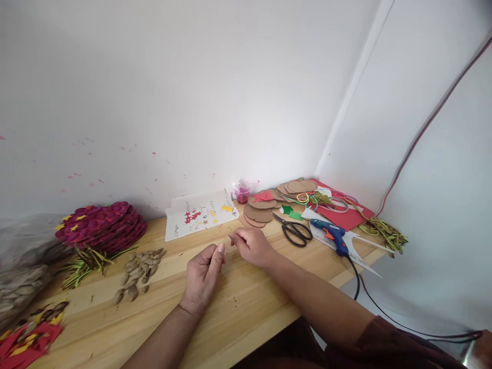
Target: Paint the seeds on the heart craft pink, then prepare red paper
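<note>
Over the middle of the wooden table, my left hand (pixel 203 271) is closed, its thumb pressed against the curled fingers. Just to its right, my right hand (pixel 251 247) is closed in a pinch, fingertips toward the left hand. Whatever they hold, if anything, is too small or hidden to make out. A pile of tan, seed-like pieces (pixel 140 269) lies left of my left hand. Beyond the hands is a white sheet (pixel 177 231) with small red, yellow and green star cutouts. Black-handled scissors (pixel 295 237) rest right of my right hand.
A blue glue gun (pixel 336 234) lies at the right, its cord running off the edge. Cardboard ovals (pixel 258 215), a cup of pink liquid (pixel 242 193) and red sheets (pixel 351 218) stand toward the wall. A purple-red stack (pixel 103 225) and plastic bag (pixel 23 277) are left.
</note>
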Tool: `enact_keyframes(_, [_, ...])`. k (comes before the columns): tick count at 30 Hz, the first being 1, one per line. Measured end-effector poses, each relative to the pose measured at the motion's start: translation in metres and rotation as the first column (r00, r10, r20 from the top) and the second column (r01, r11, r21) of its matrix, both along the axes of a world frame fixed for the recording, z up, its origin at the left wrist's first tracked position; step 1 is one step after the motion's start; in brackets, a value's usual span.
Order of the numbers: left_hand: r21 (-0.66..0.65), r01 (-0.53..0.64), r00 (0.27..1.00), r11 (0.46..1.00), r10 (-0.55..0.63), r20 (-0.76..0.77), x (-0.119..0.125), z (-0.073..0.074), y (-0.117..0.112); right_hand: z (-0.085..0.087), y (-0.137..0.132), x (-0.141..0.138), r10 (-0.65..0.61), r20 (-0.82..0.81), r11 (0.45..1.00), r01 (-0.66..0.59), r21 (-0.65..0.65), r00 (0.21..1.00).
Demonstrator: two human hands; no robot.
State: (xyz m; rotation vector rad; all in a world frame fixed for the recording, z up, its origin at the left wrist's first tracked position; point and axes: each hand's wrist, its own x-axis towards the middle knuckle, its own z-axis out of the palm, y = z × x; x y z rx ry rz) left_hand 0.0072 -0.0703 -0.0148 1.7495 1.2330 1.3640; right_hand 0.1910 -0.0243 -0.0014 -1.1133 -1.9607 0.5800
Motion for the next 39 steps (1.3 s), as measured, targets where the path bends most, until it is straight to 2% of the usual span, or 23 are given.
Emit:
enact_keyframes(9, [-0.002,-0.017,1.0,1.0,0.017,0.008,-0.002,0.0,0.001,0.003,-0.003,-0.003,0.013,0.022,1.0,-0.014,0.013,1.0])
enact_keyframes(17, [-0.017,-0.079,0.996,0.997,0.08,0.043,-0.001,0.005,0.003,0.003,-0.007,-0.006,-0.005,0.106,1.0,0.004,0.006,0.994])
enact_keyframes(22, [-0.036,-0.08,0.996,0.996,0.082,0.045,-0.001,0.003,0.003,0.008,0.002,0.002,-0.115,0.24,0.993,0.104,0.056,0.964])
enact_keyframes(26, [-0.033,-0.076,0.997,0.997,0.077,0.021,0.001,0.003,0.005,0.021,0.033,0.034,-0.3,0.362,0.954,0.279,0.112,0.882])
enact_keyframes(31, [-0.03,-0.071,0.997,0.997,0.071,0.009,0.003,0.005,0.008,0.033,0.073,0.085,-0.494,0.552,0.851,0.504,0.149,0.671])
enact_keyframes(35, [-0.041,-0.058,0.998,0.997,0.059,0.005,0.004,0.006,0.009,0.03,0.086,0.109,-0.552,0.643,0.793,0.573,0.207,0.531])
enact_keyframes(39, [-0.052,-0.051,0.999,0.997,0.05,-0.007,0.005,0.005,0.01,0.028,0.092,0.12,-0.569,0.686,0.775,0.573,0.265,0.453])
